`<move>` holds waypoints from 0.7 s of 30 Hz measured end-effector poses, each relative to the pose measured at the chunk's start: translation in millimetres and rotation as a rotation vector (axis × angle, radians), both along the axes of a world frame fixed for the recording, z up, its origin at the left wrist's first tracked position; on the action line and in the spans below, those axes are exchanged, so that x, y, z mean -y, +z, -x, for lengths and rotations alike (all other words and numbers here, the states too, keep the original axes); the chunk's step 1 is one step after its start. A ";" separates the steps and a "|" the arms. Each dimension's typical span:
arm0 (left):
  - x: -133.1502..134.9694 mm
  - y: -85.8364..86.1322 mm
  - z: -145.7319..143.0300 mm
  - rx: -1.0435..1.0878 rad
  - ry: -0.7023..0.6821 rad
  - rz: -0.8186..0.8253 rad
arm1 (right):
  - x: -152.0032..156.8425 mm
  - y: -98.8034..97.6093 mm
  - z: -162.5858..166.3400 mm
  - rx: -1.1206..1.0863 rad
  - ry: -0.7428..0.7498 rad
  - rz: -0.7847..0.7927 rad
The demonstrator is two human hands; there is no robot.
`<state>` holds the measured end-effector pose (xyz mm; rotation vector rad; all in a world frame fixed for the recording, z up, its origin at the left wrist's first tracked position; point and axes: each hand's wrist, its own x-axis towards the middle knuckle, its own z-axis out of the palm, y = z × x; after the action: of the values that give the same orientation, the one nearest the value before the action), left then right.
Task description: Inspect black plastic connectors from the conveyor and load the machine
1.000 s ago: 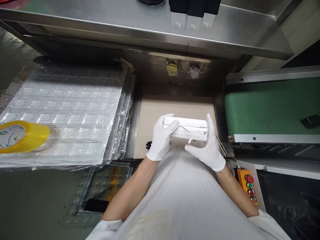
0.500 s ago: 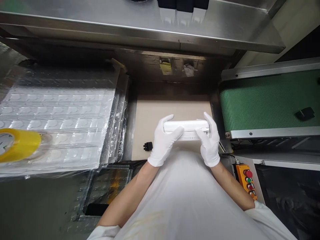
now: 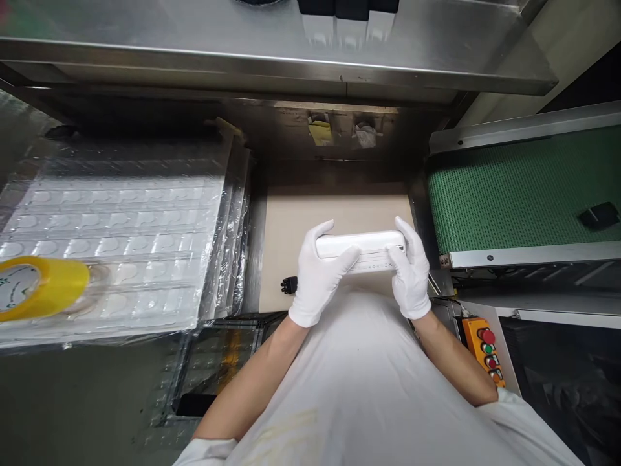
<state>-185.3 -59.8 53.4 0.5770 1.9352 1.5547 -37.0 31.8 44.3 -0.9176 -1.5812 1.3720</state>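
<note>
My left hand [image 3: 317, 278] and my right hand [image 3: 411, 272], both in white gloves, grip the two ends of a long white plastic device [image 3: 359, 244]. It lies level just above the near edge of a beige work board [image 3: 334, 217], and my fingers wrap over its top. Small print runs along its near face. A small black plug [image 3: 288, 285] rests on the board just left of my left hand, apart from it. No cable shows at the device.
On the left, a yellow tape roll [image 3: 43, 288] lies on a plastic-wrapped stack of clear blister trays [image 3: 121, 239]. A green mesh conveyor belt [image 3: 509, 188] carrying a black item [image 3: 598, 215] runs on the right. A steel shelf [image 3: 272, 65] overhangs the board, and an orange button box [image 3: 482, 353] sits at lower right.
The device has swung from tilted to level. My right hand has moved from beneath it, where a thin cable showed, to its end. The cable no longer shows, and the view has shifted slightly.
</note>
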 end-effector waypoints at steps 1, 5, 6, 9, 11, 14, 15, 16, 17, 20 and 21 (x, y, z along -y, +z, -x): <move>-1.3 2.6 0.9 -0.022 -0.013 0.023 | -0.5 -0.2 -0.4 -0.004 0.006 0.001; -6.9 9.8 7.8 -0.134 -0.124 0.092 | 0.6 3.0 -1.0 -0.029 0.058 0.038; -7.6 10.4 9.3 -0.159 -0.160 0.096 | 1.1 4.7 -0.9 -0.034 0.073 0.046; -6.6 8.3 9.0 -0.243 -0.275 0.096 | 0.5 11.9 0.4 -0.042 0.143 0.047; -3.6 3.9 4.6 -0.323 -0.325 0.079 | -3.3 17.5 2.7 -0.014 0.232 0.035; 2.9 -5.5 -4.3 -0.332 -0.342 0.059 | -13.4 24.4 7.9 0.050 0.375 0.033; 5.1 -8.9 -6.9 -0.287 -0.346 0.066 | -17.1 25.5 9.9 0.064 0.412 0.047; 7.2 -12.3 -9.1 -0.230 -0.350 0.077 | -20.6 25.9 11.8 0.073 0.446 0.068; 9.0 -15.8 -10.9 -0.171 -0.354 0.087 | -23.5 25.4 13.5 0.082 0.481 0.095; 13.6 -25.8 -16.6 0.002 -0.336 0.088 | -27.6 19.6 16.0 0.134 0.551 0.169; 14.9 -29.1 -19.1 0.057 -0.323 0.079 | -27.6 16.2 15.9 0.161 0.542 0.183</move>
<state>-166.3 -74.6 24.3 0.7604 1.7513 1.2729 -52.9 59.5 60.5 -0.7448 -1.9429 1.8788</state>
